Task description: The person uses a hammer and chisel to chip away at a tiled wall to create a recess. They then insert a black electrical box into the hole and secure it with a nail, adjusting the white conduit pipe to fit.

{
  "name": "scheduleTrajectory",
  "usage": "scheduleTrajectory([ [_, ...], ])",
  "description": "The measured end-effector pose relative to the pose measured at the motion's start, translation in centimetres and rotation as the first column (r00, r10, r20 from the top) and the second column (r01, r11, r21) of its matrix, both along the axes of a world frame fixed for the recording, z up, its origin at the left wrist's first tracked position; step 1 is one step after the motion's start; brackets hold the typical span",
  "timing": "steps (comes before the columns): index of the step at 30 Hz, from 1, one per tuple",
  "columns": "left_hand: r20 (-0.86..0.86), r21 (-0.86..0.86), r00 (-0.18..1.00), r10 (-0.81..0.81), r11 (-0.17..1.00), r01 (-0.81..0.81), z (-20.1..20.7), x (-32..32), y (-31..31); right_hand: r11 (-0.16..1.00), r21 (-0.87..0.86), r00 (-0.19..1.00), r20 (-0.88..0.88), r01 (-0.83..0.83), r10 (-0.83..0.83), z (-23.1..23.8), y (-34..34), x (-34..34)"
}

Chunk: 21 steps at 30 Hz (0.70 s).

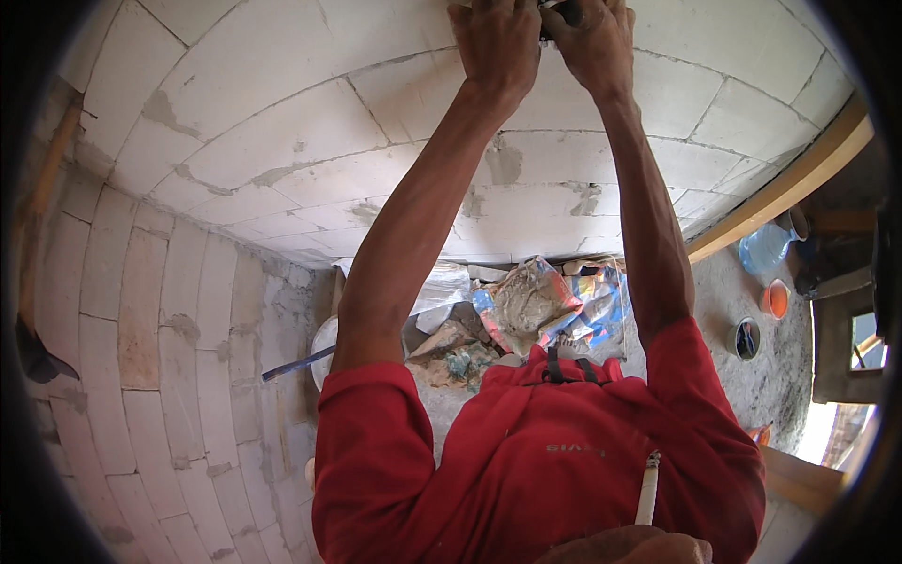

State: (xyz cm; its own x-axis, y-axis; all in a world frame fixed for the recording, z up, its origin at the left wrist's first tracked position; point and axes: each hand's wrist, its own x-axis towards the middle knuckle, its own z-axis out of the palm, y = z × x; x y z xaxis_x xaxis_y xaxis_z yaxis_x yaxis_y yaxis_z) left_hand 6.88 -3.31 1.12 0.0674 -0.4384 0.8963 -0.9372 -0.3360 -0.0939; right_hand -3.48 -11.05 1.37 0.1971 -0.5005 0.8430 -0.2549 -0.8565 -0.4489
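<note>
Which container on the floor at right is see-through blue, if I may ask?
The large bottle; the tub just below it in view is orange, the bucket greyish.

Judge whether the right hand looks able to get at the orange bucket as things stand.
Probably not: the right hand is up at the wall by a dark object, while the orange bucket stands on the floor, off to the right. Nothing visibly covers it, but stepping closer looks necessary.

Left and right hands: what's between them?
In the head view, a small dark object, mostly hidden, lies between the left hand and right hand.
</note>
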Motion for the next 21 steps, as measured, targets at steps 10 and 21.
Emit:
scheduleTrajectory([
  [10,-0.111,0.101,0.992,-0.060,0.992,0.072,0.0,0.3,0.5,0.941,0.203,0.917,0.352,-0.272,0.189,-3.5,0.5,3.0],
  [21,-0.059,0.107,0.994,-0.095,0.989,0.101,0.2,1.0,0.6,0.654,0.605,0.874,0.445,-0.454,0.195,-1.7,-0.6,3.5],
])
